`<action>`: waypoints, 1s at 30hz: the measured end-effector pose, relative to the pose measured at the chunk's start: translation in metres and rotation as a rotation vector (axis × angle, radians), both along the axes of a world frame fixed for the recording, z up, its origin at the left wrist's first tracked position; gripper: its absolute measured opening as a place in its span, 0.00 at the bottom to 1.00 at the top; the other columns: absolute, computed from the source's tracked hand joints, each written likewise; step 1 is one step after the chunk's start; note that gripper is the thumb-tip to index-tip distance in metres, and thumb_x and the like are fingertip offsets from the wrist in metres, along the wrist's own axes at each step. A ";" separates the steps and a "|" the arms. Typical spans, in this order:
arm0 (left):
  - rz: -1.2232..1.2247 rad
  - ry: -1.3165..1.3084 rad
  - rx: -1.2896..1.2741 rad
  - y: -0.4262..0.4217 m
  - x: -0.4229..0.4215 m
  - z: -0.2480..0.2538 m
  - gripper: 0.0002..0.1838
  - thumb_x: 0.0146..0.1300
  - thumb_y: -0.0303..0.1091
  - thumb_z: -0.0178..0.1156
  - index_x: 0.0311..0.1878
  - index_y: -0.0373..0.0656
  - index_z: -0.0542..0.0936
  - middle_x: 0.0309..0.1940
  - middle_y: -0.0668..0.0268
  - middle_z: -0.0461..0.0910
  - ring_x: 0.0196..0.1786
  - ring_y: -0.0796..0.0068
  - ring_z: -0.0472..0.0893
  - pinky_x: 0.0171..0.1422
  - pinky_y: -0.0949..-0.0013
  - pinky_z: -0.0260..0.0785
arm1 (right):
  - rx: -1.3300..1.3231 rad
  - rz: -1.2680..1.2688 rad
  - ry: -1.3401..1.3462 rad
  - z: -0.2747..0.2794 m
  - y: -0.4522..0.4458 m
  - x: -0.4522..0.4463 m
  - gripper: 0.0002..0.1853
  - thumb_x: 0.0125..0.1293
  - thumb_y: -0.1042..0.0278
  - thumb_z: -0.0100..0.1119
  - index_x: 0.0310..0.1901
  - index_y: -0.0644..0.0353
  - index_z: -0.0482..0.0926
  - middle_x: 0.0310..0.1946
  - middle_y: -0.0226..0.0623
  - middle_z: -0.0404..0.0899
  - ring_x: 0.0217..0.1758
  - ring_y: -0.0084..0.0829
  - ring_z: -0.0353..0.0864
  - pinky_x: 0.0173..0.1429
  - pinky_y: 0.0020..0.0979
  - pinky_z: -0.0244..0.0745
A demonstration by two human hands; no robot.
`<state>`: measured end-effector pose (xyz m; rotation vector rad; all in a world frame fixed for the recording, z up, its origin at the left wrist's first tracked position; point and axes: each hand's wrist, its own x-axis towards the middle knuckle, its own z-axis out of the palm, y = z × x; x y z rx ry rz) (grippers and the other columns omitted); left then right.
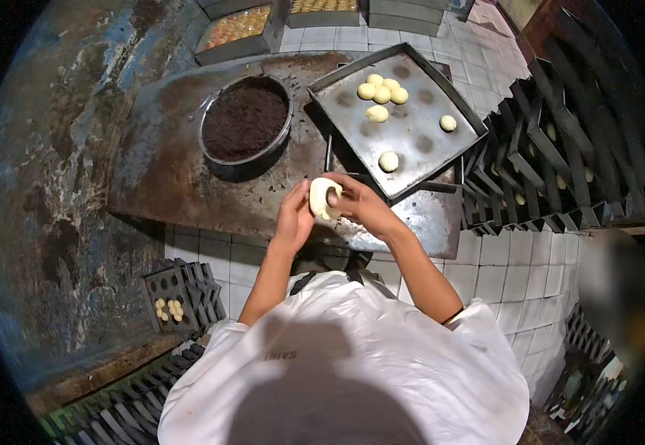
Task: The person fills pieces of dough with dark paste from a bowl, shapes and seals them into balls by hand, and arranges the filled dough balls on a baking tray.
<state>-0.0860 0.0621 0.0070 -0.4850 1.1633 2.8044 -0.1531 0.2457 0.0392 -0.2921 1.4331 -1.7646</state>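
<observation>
A flattened piece of pale dough point(320, 199) is held up over the near edge of the metal table, with a dark dab of filling on it. My left hand point(293, 216) is closed around the dough's left side. At its right side, my right hand point(371, 211) has its fingers on the dough and the dark filling, slightly blurred. Beyond my left hand stands a round metal bowl point(287, 133) of dark crumbly filling point(244, 119). A square metal tray point(411, 137) lies at the right, carrying several pale dough balls point(382, 95), some clustered and others apart.
The worn metal table point(167, 163) supports the bowl and tray. Stacked dark trays point(545, 148) rise at the right. More trays point(170, 300) with dough balls sit low at the left. Filled trays point(237, 30) stand at the back on white tiles point(501, 256).
</observation>
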 end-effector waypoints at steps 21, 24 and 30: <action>0.376 0.167 -0.124 -0.075 0.027 0.041 0.18 0.72 0.25 0.61 0.62 0.31 0.75 0.61 0.52 0.80 0.60 0.68 0.81 0.66 0.67 0.72 | 0.334 -0.337 1.013 0.031 -0.121 0.050 0.22 0.60 0.81 0.67 0.57 0.65 0.83 0.46 0.52 0.86 0.48 0.42 0.89 0.53 0.36 0.82; 0.261 0.246 -0.081 -0.090 0.039 0.051 0.18 0.75 0.32 0.54 0.62 0.32 0.76 0.65 0.50 0.78 0.65 0.64 0.78 0.73 0.62 0.66 | 0.364 -0.386 1.008 0.048 -0.133 0.051 0.15 0.56 0.74 0.72 0.47 0.56 0.88 0.44 0.44 0.84 0.45 0.45 0.85 0.48 0.38 0.79; 0.060 0.429 -0.026 -0.108 0.048 0.054 0.20 0.69 0.29 0.55 0.62 0.33 0.79 0.67 0.52 0.76 0.67 0.62 0.76 0.77 0.58 0.61 | 0.048 -0.389 0.355 0.057 -0.149 0.059 0.09 0.59 0.73 0.74 0.39 0.67 0.87 0.42 0.34 0.86 0.41 0.24 0.82 0.47 0.27 0.79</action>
